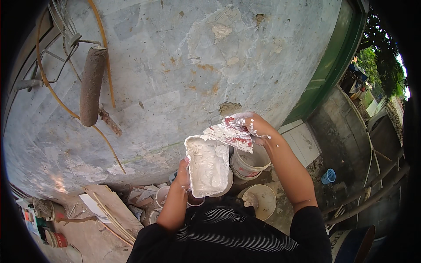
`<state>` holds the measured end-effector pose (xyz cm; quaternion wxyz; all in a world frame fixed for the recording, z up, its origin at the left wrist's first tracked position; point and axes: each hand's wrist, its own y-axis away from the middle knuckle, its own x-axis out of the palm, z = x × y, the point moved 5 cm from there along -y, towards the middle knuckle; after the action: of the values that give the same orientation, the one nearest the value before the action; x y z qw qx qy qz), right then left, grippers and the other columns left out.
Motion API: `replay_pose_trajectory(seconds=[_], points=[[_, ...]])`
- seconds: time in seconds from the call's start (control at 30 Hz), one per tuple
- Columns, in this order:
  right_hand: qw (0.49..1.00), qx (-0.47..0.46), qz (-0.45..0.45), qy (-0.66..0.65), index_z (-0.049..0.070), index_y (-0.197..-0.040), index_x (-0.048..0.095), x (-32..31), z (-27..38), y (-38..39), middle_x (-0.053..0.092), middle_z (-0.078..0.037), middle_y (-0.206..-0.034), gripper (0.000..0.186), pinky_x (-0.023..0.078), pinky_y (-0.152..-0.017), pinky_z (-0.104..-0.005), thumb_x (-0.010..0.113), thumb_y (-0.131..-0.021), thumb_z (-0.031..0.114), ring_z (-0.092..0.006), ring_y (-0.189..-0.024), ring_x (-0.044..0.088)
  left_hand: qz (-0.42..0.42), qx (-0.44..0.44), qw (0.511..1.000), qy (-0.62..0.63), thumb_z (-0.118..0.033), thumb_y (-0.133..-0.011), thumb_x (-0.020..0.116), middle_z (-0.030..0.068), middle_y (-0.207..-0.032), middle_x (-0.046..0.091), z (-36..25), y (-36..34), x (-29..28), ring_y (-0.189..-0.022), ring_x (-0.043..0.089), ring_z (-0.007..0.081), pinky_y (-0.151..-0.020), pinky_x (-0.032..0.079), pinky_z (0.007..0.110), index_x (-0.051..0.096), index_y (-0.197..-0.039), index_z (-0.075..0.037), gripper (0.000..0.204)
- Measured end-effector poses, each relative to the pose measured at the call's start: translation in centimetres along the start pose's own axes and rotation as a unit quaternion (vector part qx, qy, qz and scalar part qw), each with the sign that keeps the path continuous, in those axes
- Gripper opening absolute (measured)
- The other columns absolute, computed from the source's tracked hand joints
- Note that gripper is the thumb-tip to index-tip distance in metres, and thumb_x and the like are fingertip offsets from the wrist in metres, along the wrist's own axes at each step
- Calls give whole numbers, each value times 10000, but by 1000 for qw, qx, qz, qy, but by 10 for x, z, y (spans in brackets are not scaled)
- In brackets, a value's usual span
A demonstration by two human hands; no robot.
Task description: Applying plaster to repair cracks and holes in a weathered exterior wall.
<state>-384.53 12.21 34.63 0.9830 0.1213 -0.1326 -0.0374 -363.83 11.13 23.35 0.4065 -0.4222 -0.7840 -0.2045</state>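
Observation:
My left hand (183, 175) grips the left side of a rectangular white tub (190, 180), its fingers mostly hidden by the wall. Thick white putty (207, 168) coats the inside of the tub. Over the tub's far right corner, my right hand (253, 126) holds a wide, flat red putty spreader (229, 136), heavily smeared with white. Splashes of putty stick to the right fingers and wrist. Whether the spreader touches the rim, I cannot tell.
Ahead stands a grey, patchy wall (144, 87) with a chipped hole. A paint roller (93, 85) and yellow hose hang at left. Buckets (249, 164) stand below the tub; boards (107, 206) lie lower left. At right are a green door (318, 79) and blue cup (328, 176).

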Motion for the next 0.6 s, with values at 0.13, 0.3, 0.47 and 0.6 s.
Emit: replay_pose_trajectory(seconds=[0.13, 0.3, 0.47, 0.6], points=[[1000, 3, -1, -4, -86, -1026, 600, 4, -4, -2, 657, -127, -922, 250, 532, -674, -260, 576, -819, 52, -157, -773, 647, 7, -33, 999, -36, -557, -764, 526, 202, -1283, 469, 13, -1, -16, -1147, 502, 329, -983, 397, 430, 330, -1345, 7, 833], [998, -63, 0, 31, -80, -1054, 581, 11, 14, 8, 650, -117, -945, 264, 524, -697, -248, 585, -831, 62, -143, -798, 643, 23, -23, 999, -2, -564, -767, 522, 199, -1305, 449, 9, 0, 2, -1157, 493, 329, -993, 388, 431, 313, -1359, -1, 843], [987, -132, -43, 84, -84, -1072, 563, 5, 32, 17, 645, -108, -948, 247, 525, -686, -250, 556, -854, 32, -135, -789, 639, 31, 17, 999, -12, -607, -771, 471, 194, -1325, 432, -4, 1, 19, -1172, 480, 332, -997, 382, 447, 300, -1372, -14, 862], [968, -148, -27, 200, -73, -1077, 566, 13, 23, 22, 629, -91, -951, 290, 485, -730, -253, 548, -794, -14, -120, -815, 602, -22, 26, 999, -34, -629, -787, 408, 183, -1318, 443, -4, -1, 15, -1161, 488, 332, -985, 390, 463, 309, -1373, -27, 846]])
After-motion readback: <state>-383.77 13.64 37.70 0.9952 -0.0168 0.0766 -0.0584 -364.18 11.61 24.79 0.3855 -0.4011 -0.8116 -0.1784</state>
